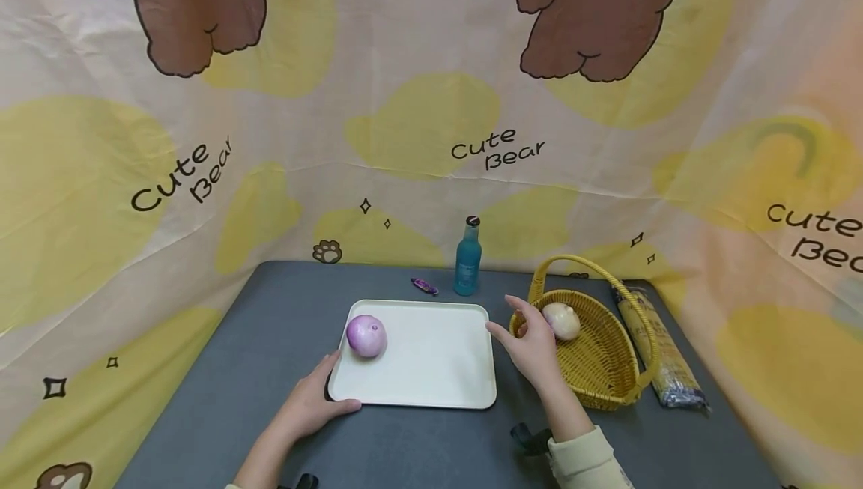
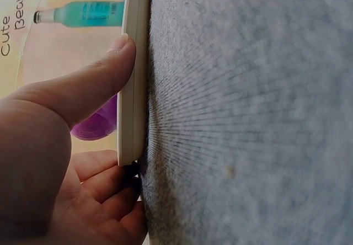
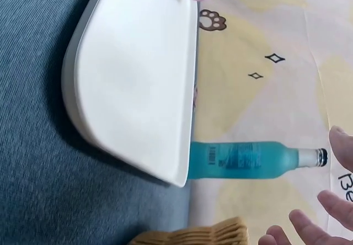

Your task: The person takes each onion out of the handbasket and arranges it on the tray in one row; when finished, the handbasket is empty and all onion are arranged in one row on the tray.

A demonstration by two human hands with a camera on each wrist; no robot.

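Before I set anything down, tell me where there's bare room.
Bare: the white tray right of the purple onion, and the grey table left of the tray and left hand. Crowded: the table's right side, with the right hand, basket and packet close together.

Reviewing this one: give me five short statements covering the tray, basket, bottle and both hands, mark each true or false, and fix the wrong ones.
1. The purple onion sits on the white tray. True.
2. The right hand grips the blue bottle. False: the right hand holds nothing, its fingers spread, and the bottle stands upright beyond the tray.
3. The left hand holds the tray at a near corner. True.
4. The basket stands left of the tray. False: it is on the right.
5. The pale bulb lies on the tray. False: it is in the basket.
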